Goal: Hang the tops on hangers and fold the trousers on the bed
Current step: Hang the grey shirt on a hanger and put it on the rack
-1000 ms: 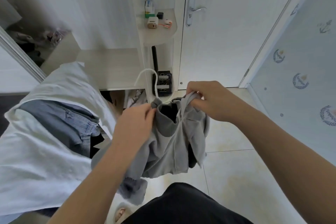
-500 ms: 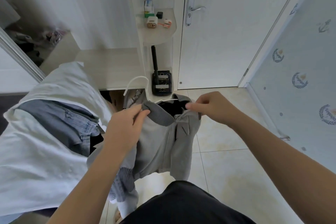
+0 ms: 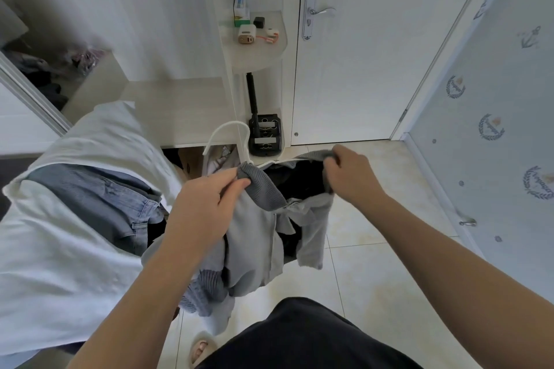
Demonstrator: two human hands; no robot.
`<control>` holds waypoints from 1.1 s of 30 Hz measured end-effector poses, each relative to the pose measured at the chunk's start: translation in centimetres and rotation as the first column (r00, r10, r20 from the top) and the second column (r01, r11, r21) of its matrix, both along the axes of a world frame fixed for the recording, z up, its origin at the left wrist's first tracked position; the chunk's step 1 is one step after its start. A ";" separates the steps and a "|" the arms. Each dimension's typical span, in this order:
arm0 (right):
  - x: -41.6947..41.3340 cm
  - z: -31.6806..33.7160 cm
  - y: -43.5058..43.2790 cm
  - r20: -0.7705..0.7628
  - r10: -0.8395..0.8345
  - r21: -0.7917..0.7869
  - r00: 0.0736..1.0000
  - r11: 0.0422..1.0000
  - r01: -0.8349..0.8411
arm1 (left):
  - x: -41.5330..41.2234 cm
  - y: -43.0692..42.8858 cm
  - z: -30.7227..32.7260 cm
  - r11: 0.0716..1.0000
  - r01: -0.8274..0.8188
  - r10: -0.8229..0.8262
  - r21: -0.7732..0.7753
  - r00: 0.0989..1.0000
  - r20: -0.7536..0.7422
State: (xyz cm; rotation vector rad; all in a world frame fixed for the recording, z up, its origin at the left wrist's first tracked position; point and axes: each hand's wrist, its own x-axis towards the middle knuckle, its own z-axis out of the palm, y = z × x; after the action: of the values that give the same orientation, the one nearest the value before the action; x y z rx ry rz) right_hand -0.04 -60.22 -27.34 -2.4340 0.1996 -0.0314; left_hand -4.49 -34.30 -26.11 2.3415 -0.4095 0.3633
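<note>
Head view: grey top (image 3: 257, 237) going onto white hanger (image 3: 230, 135).
Both hands, left (image 3: 207, 207) and right (image 3: 350, 177), pinch its collar; jeans (image 3: 99, 204) on the bed (image 3: 60, 278) look unfolded.

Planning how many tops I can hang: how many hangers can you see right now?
1. The white hanger is inside the grey top, hook poking above the collar, held up by the left hand and right hand. Others may be out of view.

Soft matt grey jacket (image 3: 257, 237) with ribbed knit collar (cuffs too), smooth white plastic hanger (image 3: 230, 135), glossy floor tiles (image 3: 374, 263)
</note>
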 end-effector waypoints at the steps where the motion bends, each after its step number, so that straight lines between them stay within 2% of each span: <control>1: 0.2 1.0 0.1 0.030 -0.003 0.001 1.000 1.000 0.003 | 0.3 -0.1 -0.2 0.999 0.006 -0.006 0.038 1.000 -0.004; 4: -0.4 5.3 1.8 0.149 0.136 0.068 0.979 0.987 -0.147 | 0.9 -1.3 -1.1 0.993 -0.012 0.015 0.120 1.000 -0.024; 6: -1.6 7.4 3.3 0.177 0.355 0.031 0.918 0.930 -0.366 | 1.1 -2.1 -1.2 0.997 -0.039 0.040 0.069 0.999 -0.007; 8: -2.1 7.5 3.6 0.128 0.545 -0.126 0.829 0.838 -0.532 | 1.3 -2.1 -0.4 1.000 -0.024 0.023 0.000 0.999 0.030; 9: -2.2 7.3 3.3 0.087 0.593 -0.143 0.801 0.803 -0.579 | 1.5 -1.9 0.2 1.000 0.001 -0.001 -0.004 0.998 0.055; 10: -2.1 7.1 2.9 0.069 0.620 -0.094 0.782 0.784 -0.614 | 1.7 -1.6 0.9 1.000 0.028 -0.027 -0.003 0.997 0.072; 11: -1.8 6.6 2.3 0.070 0.630 -0.024 0.774 0.776 -0.630 | 1.9 -1.3 1.5 0.999 0.053 -0.053 -0.006 0.996 0.079; 15: -1.4 6.0 1.9 0.149 0.534 0.050 0.832 0.837 -0.546 | 2.6 -0.9 2.7 0.987 0.159 -0.160 0.036 0.986 0.034; 18: -1.5 5.7 2.3 0.194 0.470 0.205 0.861 0.839 -0.504 | 2.9 -1.1 2.8 0.959 0.282 -0.283 0.031 0.958 0.042; 20: -1.4 5.9 2.3 0.226 0.448 0.210 0.865 0.845 -0.492 | 3.2 -1.1 2.5 0.950 0.307 -0.310 0.055 0.949 0.055; 23: -1.0 5.9 1.8 0.265 0.470 0.140 0.842 0.845 -0.516 | 3.7 -0.5 2.0 0.951 0.289 -0.296 0.106 0.953 0.057; 30: -1.1 5.9 -0.2 0.196 0.399 0.241 0.896 0.866 -0.439 | 4.9 2.6 1.4 0.988 0.118 -0.121 0.100 0.992 0.024; 33: -1.0 5.7 -0.4 0.154 0.374 0.253 0.915 0.880 -0.402 | 5.0 2.5 1.5 0.993 0.101 -0.102 0.067 0.995 0.006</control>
State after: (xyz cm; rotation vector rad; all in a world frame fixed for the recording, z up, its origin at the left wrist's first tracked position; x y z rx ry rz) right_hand -1.06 -60.61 -21.64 -2.1396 -0.3159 0.0501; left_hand 0.47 -31.78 -24.57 2.3731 -0.5510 0.3170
